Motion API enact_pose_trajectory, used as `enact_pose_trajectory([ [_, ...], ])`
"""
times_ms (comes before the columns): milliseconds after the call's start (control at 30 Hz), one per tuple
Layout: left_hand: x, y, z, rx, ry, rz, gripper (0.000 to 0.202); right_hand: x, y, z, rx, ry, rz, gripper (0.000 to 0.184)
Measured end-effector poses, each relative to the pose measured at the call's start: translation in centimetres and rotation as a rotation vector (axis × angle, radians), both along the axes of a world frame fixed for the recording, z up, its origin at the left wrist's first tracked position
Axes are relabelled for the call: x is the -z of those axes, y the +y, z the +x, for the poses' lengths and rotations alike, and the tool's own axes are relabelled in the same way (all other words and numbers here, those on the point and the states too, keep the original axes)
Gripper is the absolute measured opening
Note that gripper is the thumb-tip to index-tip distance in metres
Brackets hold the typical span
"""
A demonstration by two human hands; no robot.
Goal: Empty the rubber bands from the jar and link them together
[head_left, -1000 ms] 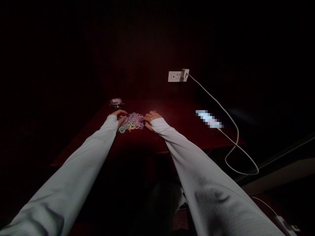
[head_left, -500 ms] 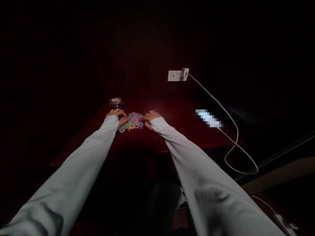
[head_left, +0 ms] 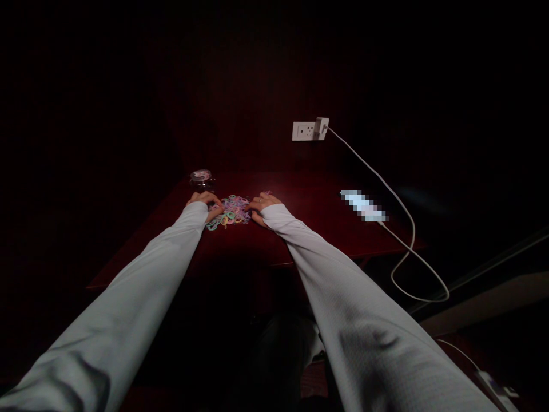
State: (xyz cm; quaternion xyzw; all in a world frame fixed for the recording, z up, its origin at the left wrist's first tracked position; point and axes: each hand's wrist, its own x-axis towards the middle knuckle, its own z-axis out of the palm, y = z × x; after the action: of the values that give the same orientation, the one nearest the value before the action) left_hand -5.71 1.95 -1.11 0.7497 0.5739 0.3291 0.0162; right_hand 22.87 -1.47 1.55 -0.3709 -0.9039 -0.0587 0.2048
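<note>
A heap of small pastel hair ties (head_left: 231, 216) in green, pink, purple and yellow lies on the dark red table. My left hand (head_left: 205, 200) rests against the heap's left side, fingers curved and thumb stretched along it. On the opposite side my right hand (head_left: 262, 206), with a ring on one finger, touches the heap with bent fingers and the thumb apart. Both hands appear open around the heap; small pieces under the fingertips are hidden. A few purple ties (head_left: 268, 193) show just beyond my right hand. Behind my left hand stands a clear lidded jar (head_left: 201, 178).
A phone (head_left: 363, 206) with a blurred screen lies to the right on the table (head_left: 317, 229). Its white cable (head_left: 386, 186) loops past the table edge up to a charger (head_left: 321, 127) in the wall socket (head_left: 303, 131). A power strip (head_left: 493, 389) is at lower right.
Almost nothing differs. My fingers have shifted very slightly at the heap, and the whole view has moved a touch.
</note>
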Motion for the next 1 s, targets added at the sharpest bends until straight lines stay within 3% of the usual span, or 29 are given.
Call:
enact_pose_trajectory([
  [167,-0.1,0.1,-0.2,0.061,-0.009,-0.007,0.023,-0.1,-0.1,0.0,-0.004,-0.003,-0.005,0.036],
  [1000,-1.9,-1.2,1.0,0.057,-0.151,0.075,0.025,-0.1,-0.2,0.0,0.019,-0.017,-0.014,0.032],
])
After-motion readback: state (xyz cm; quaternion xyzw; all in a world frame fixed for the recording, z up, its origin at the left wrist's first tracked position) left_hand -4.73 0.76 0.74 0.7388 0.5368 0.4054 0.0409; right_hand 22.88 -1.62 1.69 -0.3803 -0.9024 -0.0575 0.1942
